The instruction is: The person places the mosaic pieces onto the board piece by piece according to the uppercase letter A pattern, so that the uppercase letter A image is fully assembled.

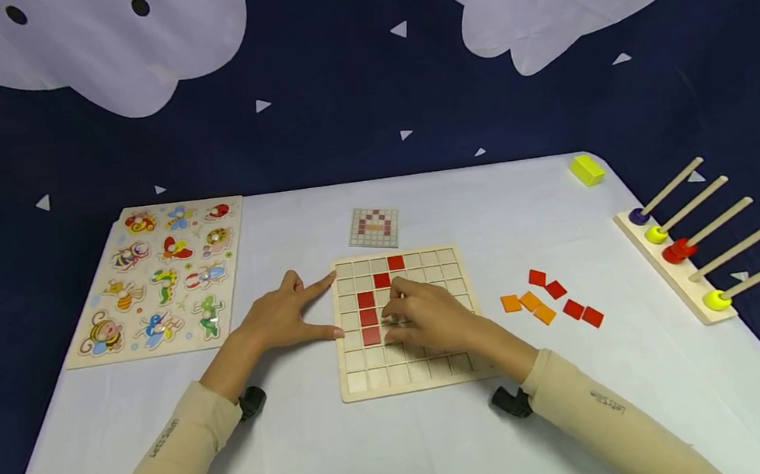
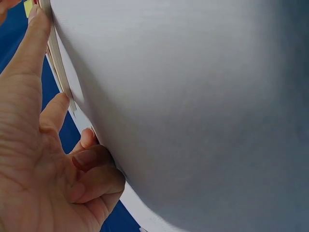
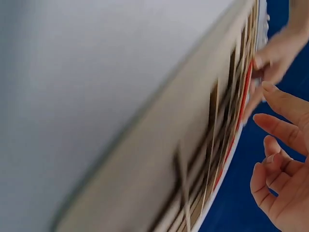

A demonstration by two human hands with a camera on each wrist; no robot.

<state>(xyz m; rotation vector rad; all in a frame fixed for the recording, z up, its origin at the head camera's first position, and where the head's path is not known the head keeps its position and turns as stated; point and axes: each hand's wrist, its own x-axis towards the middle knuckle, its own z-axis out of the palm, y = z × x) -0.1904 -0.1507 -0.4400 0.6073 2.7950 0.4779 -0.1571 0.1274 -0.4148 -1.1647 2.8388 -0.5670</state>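
The left hand spreads thumb and forefinger wide, their tips touching the left edge of the pale wooden grid board at the frame's centre. The right hand hovers over the board's middle, fingers loosely bent and parted, gripping nothing visible, just beside thin red square tiles set in the grid.
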